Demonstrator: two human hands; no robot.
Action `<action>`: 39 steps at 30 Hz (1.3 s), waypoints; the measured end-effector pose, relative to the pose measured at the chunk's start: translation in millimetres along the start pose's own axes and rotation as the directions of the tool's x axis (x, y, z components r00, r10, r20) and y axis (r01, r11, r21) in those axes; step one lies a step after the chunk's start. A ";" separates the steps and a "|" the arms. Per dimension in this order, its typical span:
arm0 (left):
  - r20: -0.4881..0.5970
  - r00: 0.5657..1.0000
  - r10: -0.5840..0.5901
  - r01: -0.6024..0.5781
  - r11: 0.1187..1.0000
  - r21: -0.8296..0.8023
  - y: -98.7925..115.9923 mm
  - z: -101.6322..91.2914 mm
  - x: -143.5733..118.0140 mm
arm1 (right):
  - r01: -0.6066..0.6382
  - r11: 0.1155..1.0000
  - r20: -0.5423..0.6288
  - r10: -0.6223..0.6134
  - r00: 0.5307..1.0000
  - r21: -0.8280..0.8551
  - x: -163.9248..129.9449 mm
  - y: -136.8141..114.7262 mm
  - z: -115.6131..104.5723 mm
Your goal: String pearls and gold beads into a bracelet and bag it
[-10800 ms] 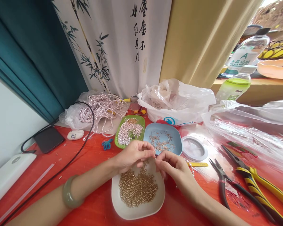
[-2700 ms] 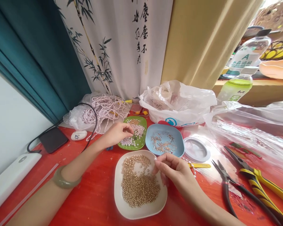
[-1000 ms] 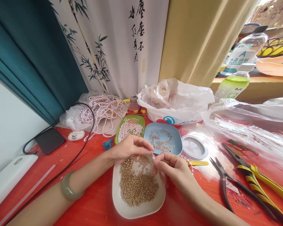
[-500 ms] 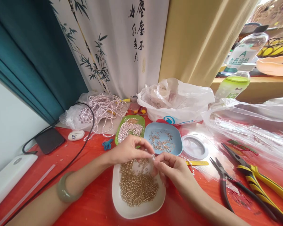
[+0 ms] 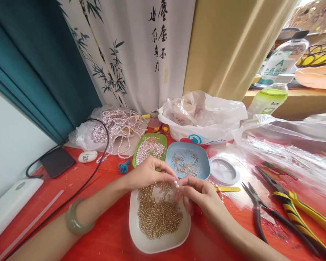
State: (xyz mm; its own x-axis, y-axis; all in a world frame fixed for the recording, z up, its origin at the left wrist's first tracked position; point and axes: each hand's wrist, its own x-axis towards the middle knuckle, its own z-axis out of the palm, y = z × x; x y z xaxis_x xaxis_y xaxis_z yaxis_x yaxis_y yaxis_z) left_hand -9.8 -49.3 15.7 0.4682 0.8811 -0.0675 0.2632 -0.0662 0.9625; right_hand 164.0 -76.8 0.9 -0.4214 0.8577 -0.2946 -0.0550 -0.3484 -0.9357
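Observation:
My left hand [image 5: 154, 172], a green bangle on its wrist, pinches a small white pearl bead [image 5: 176, 183] between thumb and fingertips. Touching the bead from the other side, my right hand [image 5: 197, 190] has its thumb and finger closed; any pin or thread there is too small to make out. Both hands hover over the upper part of a white tray [image 5: 134, 237] of gold beads [image 5: 160, 219]. Just beyond them stand a blue tray [image 5: 206, 159] of thin metal pins [image 5: 188, 166] and a green tray [image 5: 164, 137] of pale pink and gold beads [image 5: 149, 150].
At right lie black-handled pliers [image 5: 258, 217] and yellow-black pliers [image 5: 290, 203]. Behind are a plastic bag [image 5: 206, 123], a ring-shaped spool [image 5: 224, 170] and heaped bead strings [image 5: 114, 127]. A black cable [image 5: 97, 166] crosses the left side, near a phone [image 5: 57, 162].
The white bead shows more clearly between the fingertips, and my right fingers have shifted slightly. The trays and tools stay where they were.

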 end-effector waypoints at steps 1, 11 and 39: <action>-0.005 1.000 0.006 -0.006 1.000 0.001 0.3 0.7 0.0 | 0.002 1.000 0.005 -0.002 1.000 0.003 -0.3 -0.1 -0.1; -0.111 0.989 0.101 -0.097 0.994 0.041 4.2 8.5 -4.0 | 0.057 0.995 0.005 -0.057 0.998 -0.087 -0.4 -1.6 -3.6; 0.187 0.982 -0.016 -0.125 0.686 0.717 2.6 14.1 -12.7 | 0.134 0.957 -0.114 -0.168 0.979 -0.257 5.5 1.7 -9.3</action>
State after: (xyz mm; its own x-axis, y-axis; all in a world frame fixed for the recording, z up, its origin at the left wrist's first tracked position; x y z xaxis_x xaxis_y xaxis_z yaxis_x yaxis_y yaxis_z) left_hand -3.1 -67.2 15.4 0.6133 0.7789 -0.1308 0.7265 -0.4914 0.4803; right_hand 170.0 -69.2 -4.2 -0.3004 0.9414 -0.1533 0.1230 -0.1212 -0.9850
